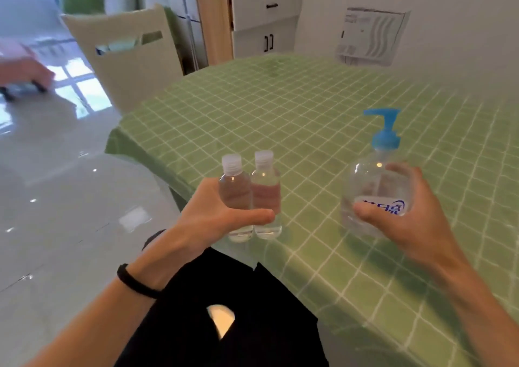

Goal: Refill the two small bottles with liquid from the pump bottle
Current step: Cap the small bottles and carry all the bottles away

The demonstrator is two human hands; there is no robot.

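Fingers [261, 216] of left hand [207, 215] clasp two small bottles [265, 181]; right hand [421, 215], pump bottle [376, 187].

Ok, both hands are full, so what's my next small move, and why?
Probably set the two small bottles down on the tablecloth: the left hand grips both, their caps are still on, and the right hand holds the pump bottle, so no hand is free to uncap.

bright daylight came from the upper left and glared off the glossy floor [78, 85]. soft shadows lay on the tablecloth [280, 108] beneath the pump bottle [376, 187]. everything was slightly blurred; frame edges bowed outward.
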